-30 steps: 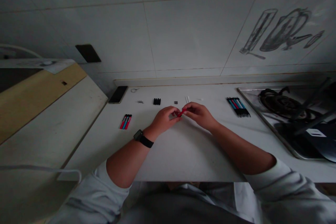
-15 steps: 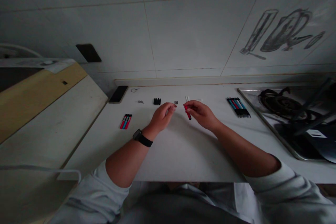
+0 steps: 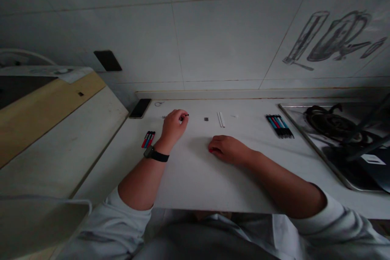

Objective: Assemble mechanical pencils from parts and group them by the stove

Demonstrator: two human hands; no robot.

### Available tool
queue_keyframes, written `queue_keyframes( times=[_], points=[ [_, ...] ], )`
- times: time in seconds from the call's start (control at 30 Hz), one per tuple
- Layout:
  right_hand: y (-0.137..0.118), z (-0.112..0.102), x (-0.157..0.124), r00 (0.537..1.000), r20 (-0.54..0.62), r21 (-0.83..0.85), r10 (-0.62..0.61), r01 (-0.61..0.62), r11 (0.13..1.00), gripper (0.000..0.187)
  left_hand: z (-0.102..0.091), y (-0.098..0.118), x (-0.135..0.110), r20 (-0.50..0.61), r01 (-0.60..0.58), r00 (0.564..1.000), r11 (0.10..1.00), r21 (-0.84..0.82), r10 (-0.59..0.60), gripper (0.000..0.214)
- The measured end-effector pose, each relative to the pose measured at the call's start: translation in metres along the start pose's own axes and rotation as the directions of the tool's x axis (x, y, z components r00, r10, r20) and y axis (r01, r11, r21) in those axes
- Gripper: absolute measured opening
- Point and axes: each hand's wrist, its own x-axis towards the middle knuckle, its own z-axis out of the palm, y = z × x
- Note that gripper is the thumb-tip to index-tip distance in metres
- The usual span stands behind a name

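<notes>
My left hand (image 3: 173, 124), with a black watch on the wrist, reaches to the back of the white counter (image 3: 195, 170) and curls its fingers over small black parts (image 3: 184, 117). My right hand (image 3: 224, 148) rests on the counter in the middle, closed around a red pen piece (image 3: 211, 150) of which only a tip shows. Two white tubes (image 3: 221, 119) and tiny black bits (image 3: 206, 119) lie just beyond it.
Three red and blue pens (image 3: 148, 139) lie at the left, several assembled pens (image 3: 279, 126) at the right. A phone (image 3: 140, 108) sits by the wall. A gas stove (image 3: 341, 130) fills the right side; a wooden board (image 3: 45, 105) lies on the left.
My hands have parted. The left went back and left to the black parts. The right came down toward me onto the counter with the red piece. The view shifted slightly.
</notes>
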Motion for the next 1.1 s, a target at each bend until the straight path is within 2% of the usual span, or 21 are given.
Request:
queue_keyframes(
  times=[0.07, 0.17, 0.27, 0.4, 0.53, 0.63, 0.87, 0.97, 1.1],
  points=[
    [0.0, -0.001, 0.0, 1.0, 0.009, -0.004, -0.003, 0.003, 1.0, 0.016, -0.011, -0.013, 0.004, -0.015, 0.062, 0.998, 0.98, 0.188, -0.06, 0.019],
    [0.0, -0.003, 0.0, 1.0, 0.006, 0.003, -0.008, 0.008, 1.0, 0.015, -0.023, -0.031, 0.006, -0.038, 0.158, 0.987, 0.902, 0.402, -0.156, 0.033],
    [0.0, -0.004, -0.001, 1.0, 0.004, 0.005, -0.017, 0.017, 1.0, 0.015, -0.027, -0.047, 0.005, -0.057, 0.209, 0.976, 0.849, 0.485, -0.208, 0.038],
    [0.003, -0.003, -0.002, 1.0, 0.014, -0.005, -0.018, 0.019, 1.0, 0.015, -0.023, -0.063, 0.004, -0.056, 0.225, 0.972, 0.828, 0.514, -0.229, 0.036],
    [0.005, -0.004, -0.003, 1.0, 0.01, -0.005, -0.025, 0.025, 1.0, 0.016, -0.018, -0.071, 0.004, -0.047, 0.241, 0.966, 0.827, 0.508, -0.253, 0.032],
    [0.004, -0.008, -0.005, 0.999, -0.006, 0.008, -0.042, 0.042, 0.999, 0.025, -0.015, -0.075, 0.004, -0.055, 0.242, 0.968, 0.84, 0.485, -0.247, 0.03],
    [0.002, -0.011, -0.005, 0.99, -0.128, 0.02, -0.051, 0.054, 0.998, 0.029, -0.014, -0.075, 0.006, -0.048, 0.202, 0.978, 0.879, 0.433, -0.201, 0.012],
    [0.005, -0.007, -0.003, 0.978, -0.204, 0.015, -0.044, 0.048, 0.999, 0.028, -0.012, -0.064, 0.009, -0.011, 0.119, 0.992, 0.926, 0.359, -0.124, 0.007],
    [0.015, -0.005, 0.004, 0.953, -0.301, -0.024, -0.022, 0.016, 1.0, 0.026, -0.001, -0.049, 0.01, 0.112, -0.052, 0.993, 0.994, 0.1, 0.041, 0.006]
  ],
)
